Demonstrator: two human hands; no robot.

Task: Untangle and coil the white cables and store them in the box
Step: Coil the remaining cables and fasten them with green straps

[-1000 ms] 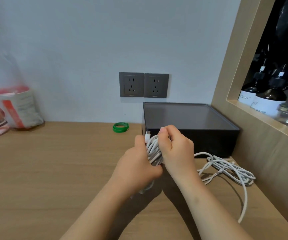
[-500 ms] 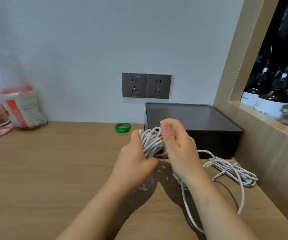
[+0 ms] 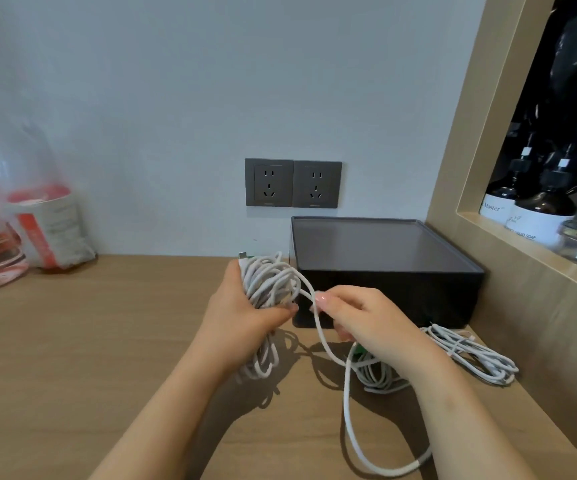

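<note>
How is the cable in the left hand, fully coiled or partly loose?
Partly loose. The left hand grips a coil, but a strand runs through the right hand and loops over the table.

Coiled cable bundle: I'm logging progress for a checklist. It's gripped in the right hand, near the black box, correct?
No. The head view shows the left hand gripping the coiled cable bundle, near the black box; the right hand pinches a loose strand running from it.
</note>
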